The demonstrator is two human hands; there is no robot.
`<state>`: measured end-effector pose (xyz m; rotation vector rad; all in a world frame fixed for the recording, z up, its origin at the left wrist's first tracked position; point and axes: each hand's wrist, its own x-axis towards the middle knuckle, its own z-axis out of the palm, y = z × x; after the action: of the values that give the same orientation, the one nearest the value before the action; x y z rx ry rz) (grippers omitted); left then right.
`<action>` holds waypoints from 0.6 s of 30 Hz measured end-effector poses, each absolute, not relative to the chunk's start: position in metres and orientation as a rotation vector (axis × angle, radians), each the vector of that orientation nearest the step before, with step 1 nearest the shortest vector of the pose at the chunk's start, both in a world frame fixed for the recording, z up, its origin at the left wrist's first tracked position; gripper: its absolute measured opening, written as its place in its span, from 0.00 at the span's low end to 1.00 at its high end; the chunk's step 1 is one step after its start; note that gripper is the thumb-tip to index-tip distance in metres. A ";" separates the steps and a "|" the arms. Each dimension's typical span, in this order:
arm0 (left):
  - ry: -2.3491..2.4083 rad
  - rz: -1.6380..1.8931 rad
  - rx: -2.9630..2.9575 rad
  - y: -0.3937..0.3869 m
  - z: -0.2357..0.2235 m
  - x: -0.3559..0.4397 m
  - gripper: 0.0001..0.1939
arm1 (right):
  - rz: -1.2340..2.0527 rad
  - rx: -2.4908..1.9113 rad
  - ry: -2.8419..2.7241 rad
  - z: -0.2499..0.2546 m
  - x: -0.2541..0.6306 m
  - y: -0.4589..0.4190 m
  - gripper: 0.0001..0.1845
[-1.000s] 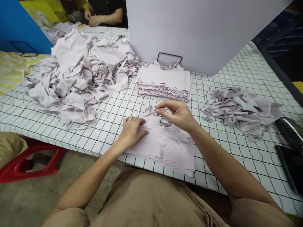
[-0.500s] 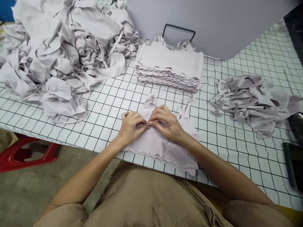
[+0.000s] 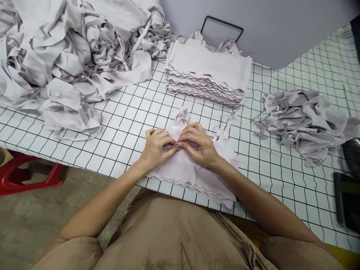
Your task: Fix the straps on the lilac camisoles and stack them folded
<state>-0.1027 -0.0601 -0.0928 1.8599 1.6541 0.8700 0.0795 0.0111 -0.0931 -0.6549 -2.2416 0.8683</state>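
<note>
A pale lilac strappy top (image 3: 191, 170) with wavy hem layers lies flat at the table's front edge. My left hand (image 3: 159, 148) pinches near its upper edge, thumb against fingertips. Close against it, my right hand (image 3: 198, 144) pinches at the same spot, the two sets of fingertips almost touching. Between them shows a tiny light piece, perhaps a strap part, too small to name. The straps (image 3: 225, 127) of the top stretch away from me beyond my right hand.
Behind the top stands a neat stack of similar tops (image 3: 208, 69). A large heap of loose garments (image 3: 64, 56) covers the left, a smaller pile (image 3: 306, 120) the right. A phone (image 3: 347, 202) lies at the right edge. A red stool (image 3: 30, 174) stands on the floor.
My view has shifted slightly. Both hands keep their pinch at the same place on the top, with hardly any finger movement.
</note>
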 end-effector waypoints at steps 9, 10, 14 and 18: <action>1.637 0.849 1.843 -0.060 -0.094 -0.104 0.07 | 0.895 -0.651 -2.253 -0.093 0.080 0.011 0.06; 1.636 0.855 1.846 -0.060 -0.094 -0.104 0.07 | 0.892 -0.650 -2.253 -0.093 0.080 0.011 0.06; 1.635 0.876 1.860 -0.060 -0.094 -0.103 0.06 | 0.885 -0.632 -2.251 -0.093 0.080 0.011 0.06; 1.641 0.867 1.850 -0.059 -0.093 -0.103 0.07 | 0.913 -0.656 -2.247 -0.092 0.080 0.011 0.05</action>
<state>-0.1029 -0.0595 -0.0932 1.8503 1.6405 0.8665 0.0803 0.0111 -0.0921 -0.6557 -2.2469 0.9128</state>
